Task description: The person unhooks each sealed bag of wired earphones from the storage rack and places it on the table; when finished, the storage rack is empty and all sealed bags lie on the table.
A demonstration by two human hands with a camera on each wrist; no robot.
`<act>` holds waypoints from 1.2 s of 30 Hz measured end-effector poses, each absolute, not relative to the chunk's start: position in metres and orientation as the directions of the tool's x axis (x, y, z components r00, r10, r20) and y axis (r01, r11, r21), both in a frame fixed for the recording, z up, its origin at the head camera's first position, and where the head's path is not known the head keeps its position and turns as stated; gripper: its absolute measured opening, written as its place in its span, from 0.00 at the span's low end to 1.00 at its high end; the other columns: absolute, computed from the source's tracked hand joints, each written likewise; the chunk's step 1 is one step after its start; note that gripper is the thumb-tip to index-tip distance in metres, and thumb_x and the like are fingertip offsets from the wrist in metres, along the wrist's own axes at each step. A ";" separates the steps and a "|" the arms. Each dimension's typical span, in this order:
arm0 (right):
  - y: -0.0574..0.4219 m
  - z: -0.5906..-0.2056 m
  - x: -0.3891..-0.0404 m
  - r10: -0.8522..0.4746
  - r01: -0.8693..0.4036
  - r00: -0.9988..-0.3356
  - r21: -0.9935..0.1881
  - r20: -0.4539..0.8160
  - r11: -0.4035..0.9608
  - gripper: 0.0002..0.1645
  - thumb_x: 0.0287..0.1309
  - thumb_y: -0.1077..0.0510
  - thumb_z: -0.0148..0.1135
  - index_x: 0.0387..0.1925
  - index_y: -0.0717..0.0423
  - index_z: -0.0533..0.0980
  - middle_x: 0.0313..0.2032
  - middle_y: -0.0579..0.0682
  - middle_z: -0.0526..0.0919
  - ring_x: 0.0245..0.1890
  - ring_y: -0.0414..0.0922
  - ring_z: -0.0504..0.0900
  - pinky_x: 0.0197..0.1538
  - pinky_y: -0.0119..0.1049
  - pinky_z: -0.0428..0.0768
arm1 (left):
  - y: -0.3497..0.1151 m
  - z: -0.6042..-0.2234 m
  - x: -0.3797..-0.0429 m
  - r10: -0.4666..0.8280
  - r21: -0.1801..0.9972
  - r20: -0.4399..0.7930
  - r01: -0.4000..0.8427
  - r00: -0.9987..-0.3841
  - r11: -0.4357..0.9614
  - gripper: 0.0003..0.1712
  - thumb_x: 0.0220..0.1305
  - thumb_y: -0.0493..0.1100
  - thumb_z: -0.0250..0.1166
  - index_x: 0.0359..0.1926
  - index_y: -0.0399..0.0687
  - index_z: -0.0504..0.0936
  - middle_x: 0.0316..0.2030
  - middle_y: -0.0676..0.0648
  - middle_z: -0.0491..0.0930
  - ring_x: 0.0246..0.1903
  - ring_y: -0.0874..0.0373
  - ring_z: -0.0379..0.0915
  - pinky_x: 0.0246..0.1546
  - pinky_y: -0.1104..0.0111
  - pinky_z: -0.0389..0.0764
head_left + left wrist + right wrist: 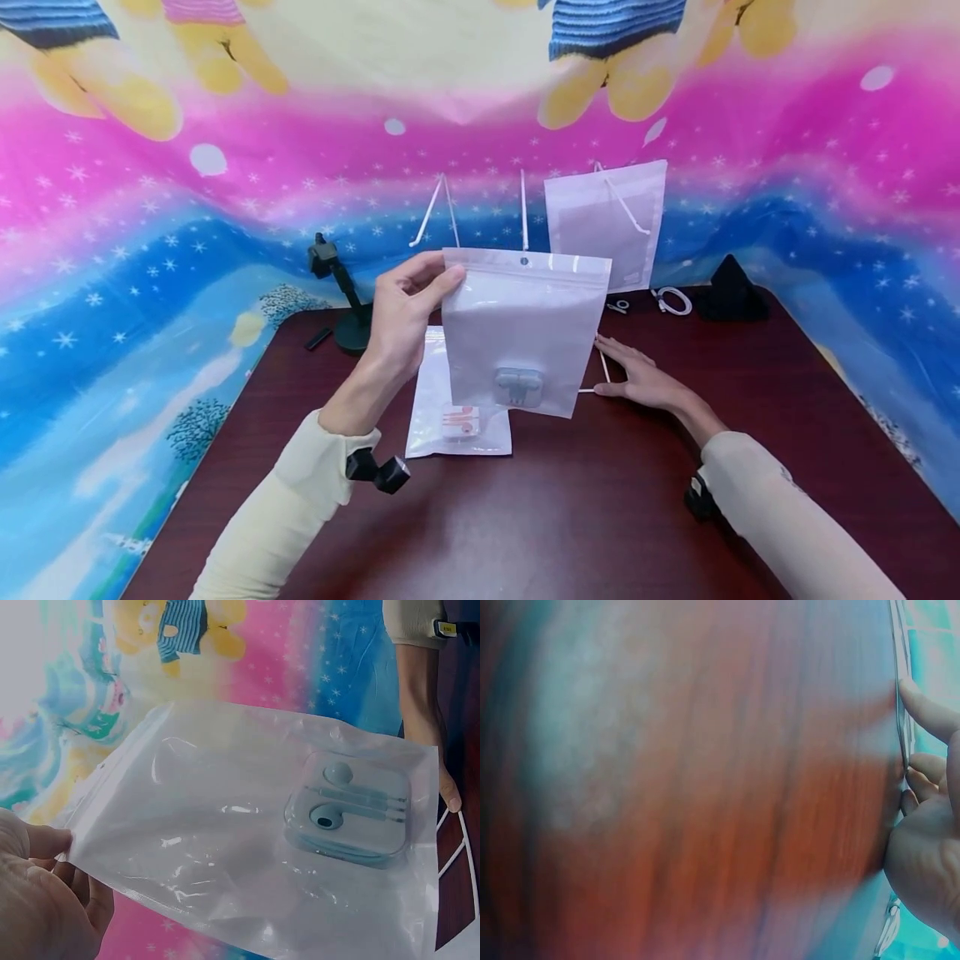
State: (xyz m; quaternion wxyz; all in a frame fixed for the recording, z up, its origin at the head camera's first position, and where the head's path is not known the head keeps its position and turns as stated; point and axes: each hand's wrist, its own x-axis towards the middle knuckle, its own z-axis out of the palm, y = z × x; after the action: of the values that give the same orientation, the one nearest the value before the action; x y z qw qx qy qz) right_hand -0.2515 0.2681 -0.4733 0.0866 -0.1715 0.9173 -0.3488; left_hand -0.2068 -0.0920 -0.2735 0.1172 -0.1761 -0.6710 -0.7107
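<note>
My left hand (401, 312) pinches the upper left corner of a white zip bag (525, 325) between thumb and fingers, holding it up above the table. Through its clear side, in the left wrist view, wired earphones (345, 814) show in a clear case. My right hand (641, 377) lies low at the white wire base (604, 367) of a rack, fingers extended and touching it. The held bag hides part of the rack, whose white hooks (524, 208) rise behind it. Another white bag (607, 229) hangs on the right hook.
Behind the held bag, a second bag (427, 417) with an orange-printed earphone box (460, 421) lies on the dark red table (465, 533). A dark stand (352, 329) is at the back left. A coiled white cable (672, 301) and a black wedge-shaped object (731, 292) sit back right.
</note>
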 end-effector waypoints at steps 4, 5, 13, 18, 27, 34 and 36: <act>0.268 -0.473 -0.253 -0.369 -0.247 -0.928 -0.659 -0.050 0.710 0.54 0.66 0.47 0.69 0.81 0.62 0.53 0.81 0.66 0.47 0.80 0.66 0.42 0.75 0.71 0.40 | -0.104 -0.274 -0.203 0.048 0.901 0.427 0.419 -0.903 -0.115 0.12 0.69 0.34 0.69 0.52 0.36 0.87 0.39 0.52 0.88 0.40 0.57 0.83 0.39 0.69 0.84; 0.268 -0.473 -0.253 -0.368 -0.245 -0.928 -0.657 -0.053 0.713 0.54 0.66 0.47 0.69 0.81 0.61 0.53 0.81 0.66 0.47 0.80 0.66 0.42 0.75 0.71 0.40 | -0.108 -0.275 -0.203 0.040 0.899 0.428 0.420 -0.903 -0.126 0.11 0.68 0.33 0.69 0.50 0.39 0.88 0.38 0.52 0.89 0.39 0.58 0.83 0.39 0.70 0.83; 0.270 -0.473 -0.254 -0.375 -0.247 -0.925 -0.659 -0.056 0.710 0.53 0.66 0.47 0.69 0.81 0.61 0.53 0.81 0.65 0.47 0.81 0.65 0.42 0.75 0.69 0.39 | -0.148 -0.283 -0.200 -0.040 0.898 0.413 0.414 -0.910 -0.150 0.15 0.66 0.27 0.68 0.42 0.52 0.91 0.34 0.52 0.89 0.34 0.61 0.83 0.36 0.72 0.83; 0.270 -0.473 -0.253 -0.375 -0.252 -0.926 -0.658 -0.049 0.709 0.53 0.66 0.47 0.69 0.81 0.61 0.52 0.81 0.65 0.48 0.81 0.65 0.42 0.76 0.69 0.40 | -0.173 -0.287 -0.196 -0.077 0.900 0.407 0.414 -0.910 -0.136 0.11 0.67 0.29 0.69 0.45 0.44 0.91 0.36 0.50 0.89 0.35 0.59 0.84 0.35 0.71 0.84; 0.267 -0.473 -0.251 -0.375 -0.246 -0.925 -0.671 -0.052 0.699 0.54 0.66 0.46 0.69 0.81 0.60 0.52 0.81 0.64 0.47 0.81 0.64 0.41 0.77 0.67 0.38 | -0.213 -0.291 -0.192 -0.139 0.877 0.406 0.428 -0.903 -0.217 0.11 0.66 0.24 0.66 0.43 0.37 0.90 0.33 0.48 0.89 0.30 0.60 0.83 0.30 0.74 0.81; 0.268 -0.472 -0.252 -0.375 -0.243 -0.925 -0.669 -0.056 0.702 0.53 0.67 0.47 0.69 0.81 0.60 0.52 0.81 0.64 0.47 0.81 0.64 0.41 0.77 0.66 0.38 | -0.243 -0.298 -0.190 -0.225 0.878 0.369 0.417 -0.902 -0.235 0.09 0.64 0.25 0.69 0.44 0.30 0.89 0.32 0.46 0.89 0.29 0.58 0.84 0.29 0.73 0.83; 0.268 -0.472 -0.252 -0.375 -0.244 -0.925 -0.668 -0.058 0.703 0.54 0.67 0.46 0.69 0.81 0.60 0.52 0.81 0.64 0.47 0.81 0.64 0.41 0.77 0.66 0.38 | -0.251 -0.301 -0.189 -0.253 0.882 0.342 0.402 -0.905 -0.245 0.08 0.63 0.25 0.69 0.43 0.30 0.89 0.31 0.45 0.89 0.27 0.58 0.84 0.27 0.73 0.83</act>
State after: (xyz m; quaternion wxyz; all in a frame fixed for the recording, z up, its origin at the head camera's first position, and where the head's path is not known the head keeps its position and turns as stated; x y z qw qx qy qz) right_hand -0.2519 0.2683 -0.4721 0.0950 -0.1687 0.9179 -0.3464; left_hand -0.1886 -0.2506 -0.3010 0.2085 -0.0645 -0.5779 -0.7864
